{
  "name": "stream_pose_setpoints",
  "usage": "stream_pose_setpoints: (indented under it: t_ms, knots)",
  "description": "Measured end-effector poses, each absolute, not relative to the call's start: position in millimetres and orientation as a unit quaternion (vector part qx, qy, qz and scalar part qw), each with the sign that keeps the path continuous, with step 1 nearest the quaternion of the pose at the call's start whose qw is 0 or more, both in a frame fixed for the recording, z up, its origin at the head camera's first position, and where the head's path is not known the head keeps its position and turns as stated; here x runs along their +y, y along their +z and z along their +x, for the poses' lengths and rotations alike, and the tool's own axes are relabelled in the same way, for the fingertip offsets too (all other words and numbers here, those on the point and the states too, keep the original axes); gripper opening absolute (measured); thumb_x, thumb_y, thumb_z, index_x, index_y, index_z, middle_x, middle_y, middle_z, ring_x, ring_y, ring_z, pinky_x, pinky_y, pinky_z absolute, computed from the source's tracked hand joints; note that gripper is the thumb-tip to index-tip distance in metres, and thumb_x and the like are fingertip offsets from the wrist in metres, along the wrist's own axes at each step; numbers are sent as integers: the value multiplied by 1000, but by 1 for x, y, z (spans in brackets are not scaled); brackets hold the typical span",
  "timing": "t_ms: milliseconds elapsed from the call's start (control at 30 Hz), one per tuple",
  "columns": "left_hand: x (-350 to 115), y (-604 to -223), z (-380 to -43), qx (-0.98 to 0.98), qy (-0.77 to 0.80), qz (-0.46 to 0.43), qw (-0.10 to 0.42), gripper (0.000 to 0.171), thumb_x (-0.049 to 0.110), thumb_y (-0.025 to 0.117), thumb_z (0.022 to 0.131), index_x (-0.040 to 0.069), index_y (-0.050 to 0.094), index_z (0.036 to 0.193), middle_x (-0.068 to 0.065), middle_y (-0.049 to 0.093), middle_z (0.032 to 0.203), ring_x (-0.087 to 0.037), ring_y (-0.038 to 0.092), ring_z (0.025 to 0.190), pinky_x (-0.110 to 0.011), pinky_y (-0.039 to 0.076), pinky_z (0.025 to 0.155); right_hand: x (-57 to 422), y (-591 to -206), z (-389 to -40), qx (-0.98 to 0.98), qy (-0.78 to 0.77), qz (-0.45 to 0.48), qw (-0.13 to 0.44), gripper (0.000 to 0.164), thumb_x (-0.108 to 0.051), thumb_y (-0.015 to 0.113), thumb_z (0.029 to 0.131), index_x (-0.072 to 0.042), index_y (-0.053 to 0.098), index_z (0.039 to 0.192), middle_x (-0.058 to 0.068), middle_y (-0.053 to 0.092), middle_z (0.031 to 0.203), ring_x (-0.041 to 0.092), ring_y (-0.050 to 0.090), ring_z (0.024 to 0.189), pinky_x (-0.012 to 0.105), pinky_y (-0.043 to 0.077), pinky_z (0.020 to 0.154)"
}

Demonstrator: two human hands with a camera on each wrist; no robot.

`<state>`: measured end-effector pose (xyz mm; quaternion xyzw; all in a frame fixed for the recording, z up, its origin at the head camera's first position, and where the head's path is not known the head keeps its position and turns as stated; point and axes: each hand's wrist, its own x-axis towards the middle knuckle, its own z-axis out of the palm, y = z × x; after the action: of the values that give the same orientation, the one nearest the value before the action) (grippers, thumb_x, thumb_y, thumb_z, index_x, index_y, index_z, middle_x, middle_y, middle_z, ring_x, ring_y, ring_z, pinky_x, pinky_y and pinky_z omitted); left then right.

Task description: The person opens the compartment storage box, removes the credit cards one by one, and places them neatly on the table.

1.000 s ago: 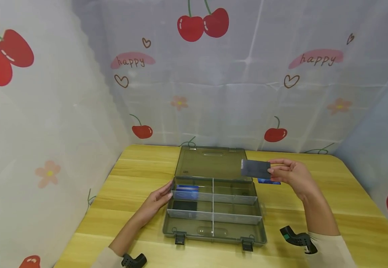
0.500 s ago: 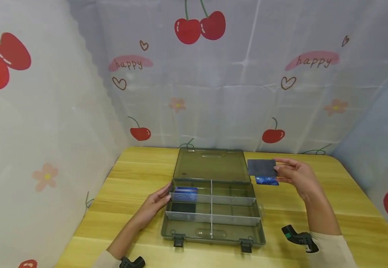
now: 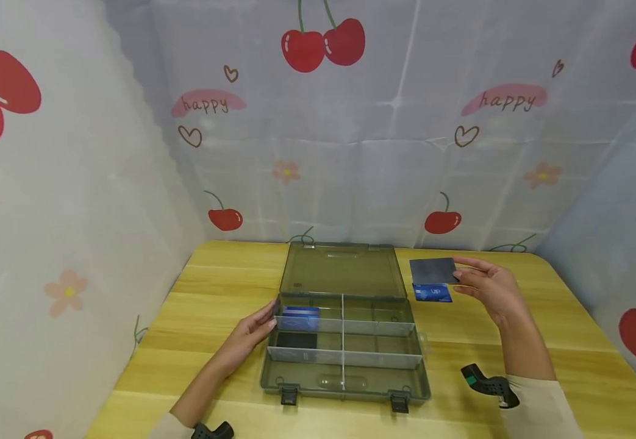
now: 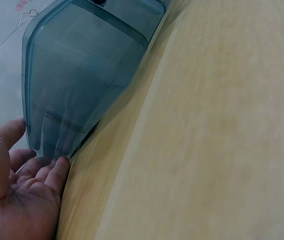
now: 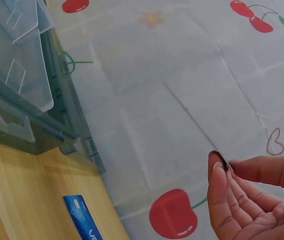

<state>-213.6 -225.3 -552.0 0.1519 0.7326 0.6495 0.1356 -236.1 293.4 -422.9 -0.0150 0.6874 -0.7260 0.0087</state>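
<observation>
My right hand [image 3: 490, 289] pinches a black card [image 3: 432, 271] by its right edge, above the table. In the right wrist view this card is seen nearly edge-on, between thumb and fingertips. Just below it in the head view, a blue card [image 3: 432, 292] lies on the table, right of the box. My left hand [image 3: 243, 338] touches the left side of a translucent dark green divided box [image 3: 345, 395]. In its back left compartment is a blue card with stripes [image 3: 301, 317]; the middle left compartment holds another black card [image 3: 297, 340].
The box's lid [image 3: 342, 268] lies folded back toward the cherry-print curtain [image 3: 339, 152]. Two latches, one of them the left latch [image 3: 289, 395], hang at the front. Pale dividers [image 3: 380, 329] part the box. Wooden tabletop [image 3: 460, 341] extends to the right.
My right hand has moved right and slightly up with the black card, away from the lid. More of the blue card on the table now shows. The left hand stays at the box.
</observation>
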Motion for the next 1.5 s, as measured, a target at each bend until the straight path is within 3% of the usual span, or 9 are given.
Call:
stream_pose_setpoints:
  t_ms: [100,300,900,1500]
  knots:
    - [-226,-552,-214,735,647,151,134,64,31,52,108,15,24,162,-3,20,167,-22,24,151,-25,36,113,294,-427,-237,674,-738,-13,3,39,-4,68,97,1,60,135,-1,73,98,11,71,88,25,61,78]
    - [-224,-552,-214,732,648,154,139,63,29,53,108,14,25,162,-2,21,167,-21,23,152,-25,36,113,302,-435,-239,649,-761,-4,-10,27,1,66,97,-10,73,121,-2,75,98,12,73,85,26,61,78]
    - [-228,-555,-215,731,652,152,135,63,30,53,108,16,25,162,-2,21,167,-21,24,151,-26,37,113,315,-454,-250,623,-780,49,-32,39,1,67,96,-3,66,135,-2,61,113,11,72,89,26,60,83]
    - [-228,-554,-216,729,652,159,134,62,29,52,108,15,25,162,-1,21,167,-21,23,152,-25,35,113,333,-465,-251,577,-810,97,-41,33,7,66,94,-9,76,121,-4,68,103,10,72,86,25,60,78]
